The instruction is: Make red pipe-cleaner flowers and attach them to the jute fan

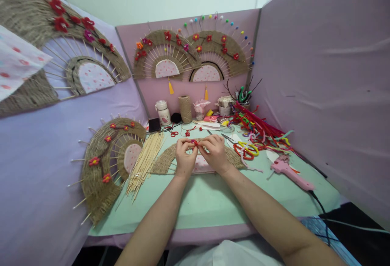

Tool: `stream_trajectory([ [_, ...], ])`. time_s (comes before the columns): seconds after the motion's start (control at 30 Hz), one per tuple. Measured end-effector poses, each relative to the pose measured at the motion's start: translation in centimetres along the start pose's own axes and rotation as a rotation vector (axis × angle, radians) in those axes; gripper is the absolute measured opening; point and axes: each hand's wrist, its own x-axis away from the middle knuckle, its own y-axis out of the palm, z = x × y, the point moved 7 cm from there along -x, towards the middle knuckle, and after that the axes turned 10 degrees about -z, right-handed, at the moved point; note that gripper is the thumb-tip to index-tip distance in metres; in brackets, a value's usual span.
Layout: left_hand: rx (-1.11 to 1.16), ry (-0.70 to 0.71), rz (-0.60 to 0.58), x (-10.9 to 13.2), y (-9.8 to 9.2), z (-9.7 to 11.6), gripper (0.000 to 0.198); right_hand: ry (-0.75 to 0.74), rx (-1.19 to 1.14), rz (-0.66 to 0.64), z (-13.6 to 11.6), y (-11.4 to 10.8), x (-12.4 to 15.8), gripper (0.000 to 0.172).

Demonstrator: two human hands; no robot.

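Pinching a small red fuzzy pipe-cleaner flower (pixel 194 141) with both hands, I hold it over the middle of the desk, above the far edge of a half-made fan. It is a tiny cluster of bristly, bright red loops, mostly hidden by my fingertips. My left hand (pixel 185 155) has its fingers closed tight on the flower's left side. My right hand (pixel 215 152) grips the right side the same way, and the two hands sit close together.

At the far left, a finished fan of coarse brown jute (pixel 102 164) leans against the lilac cloth wall. Thin wooden ribs poke past its rim, red flowers run along a dark stem, and a pale spotted fabric half-circle sits at its heart. Just beside it lies a loose bundle of pale, straight bamboo sticks (pixel 145 160). Under my hands a flat arc of woven jute (pixel 163 162), rough and ropy, rests on the smooth mint-green desk (pixel 207 201). Behind it a spool of tan twine (pixel 185 109) stands upright. To the right lie scissors with yellow and red handles (pixel 246 149), then a tangled heap of fuzzy pipe cleaners (pixel 262 130) in red, green and yellow. Nearest the right edge is a glossy pink plastic glue gun (pixel 289 171), trailing a black cord.
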Motion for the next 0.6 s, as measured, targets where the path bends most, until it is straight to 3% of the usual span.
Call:
stream_trajectory([
  [0.13,-0.052,0.028,0.008,0.1,-0.1,0.6,0.005,-0.019,0.034,-0.01,-0.4,0.0,-0.1,0.016],
  [0.23,0.007,-0.028,0.005,-0.1,-0.1,-0.1,0.002,-0.015,0.016,-0.012,-0.4,-0.1,0.0,0.012],
  [0.43,0.465,-0.253,0.009,-0.9,0.0,-3.9,0.013,-0.024,-0.084,0.062,-0.3,-0.5,0.3,0.024],
  [0.6,0.638,-0.391,-0.029,-1.0,0.7,-5.4,0.022,0.023,-0.118,0.046,0.2,-0.1,0.2,0.019],
])
